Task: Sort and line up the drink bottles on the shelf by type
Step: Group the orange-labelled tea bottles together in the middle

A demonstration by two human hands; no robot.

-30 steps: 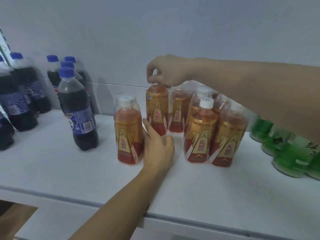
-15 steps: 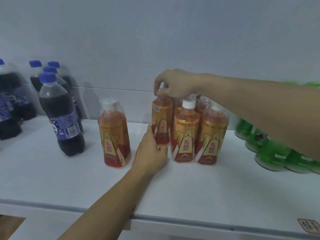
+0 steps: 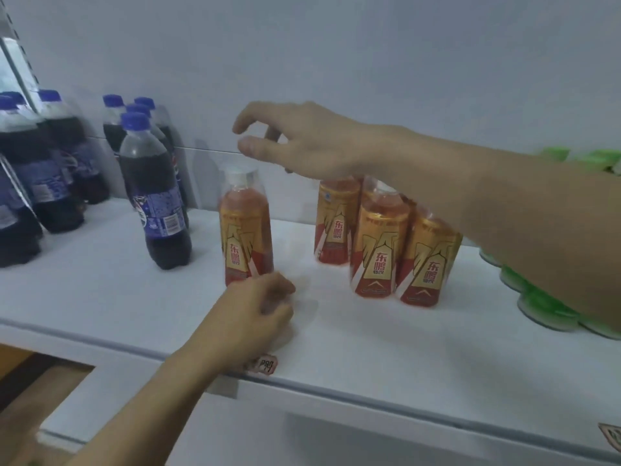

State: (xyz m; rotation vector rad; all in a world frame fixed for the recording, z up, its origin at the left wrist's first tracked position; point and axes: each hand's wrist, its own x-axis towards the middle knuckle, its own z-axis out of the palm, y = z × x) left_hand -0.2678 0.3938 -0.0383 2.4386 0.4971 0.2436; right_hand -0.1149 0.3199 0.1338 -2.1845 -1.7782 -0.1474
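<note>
Head view: 1 white shelf (image 3: 100, 297) seen from above and in front, with bottles standing on it in 3 kinds.
Lone orange bottle: 1 orange drink bottle (image 3: 245, 230) with a gold and red label stands upright by itself, between the cola and the orange cluster, apart from both.
Orange cluster: at least 3 bottles of the same kind (image 3: 379, 250) stand upright, packed side by side to the right of the lone one; more behind them are hidden by the forearm.
Cola bottles: dark cola bottles (image 3: 154, 196) with blue caps and blue labels stand at the left, 1 forward of the rest, the others toward the back wall and the left edge.
Green bottles: green bottles (image 3: 537, 304) crowd the right end, partly covered by the right forearm; how many, I cannot tell.
Right hand: right hand (image 3: 302, 142) hangs in the air above the gap between the lone orange bottle and the cluster, fingers loosely spread and bent, grasping nothing, touching no bottle.
Left hand: left hand (image 3: 255, 317) lies low on the shelf just in front of the lone orange bottle's base, fingers curled in; nothing is seen inside them, and whether the knuckles touch the bottle I cannot tell.
Sticker: small label sticker (image 3: 265, 364) sits on the front lip of the shelf, just beside the left wrist.
</note>
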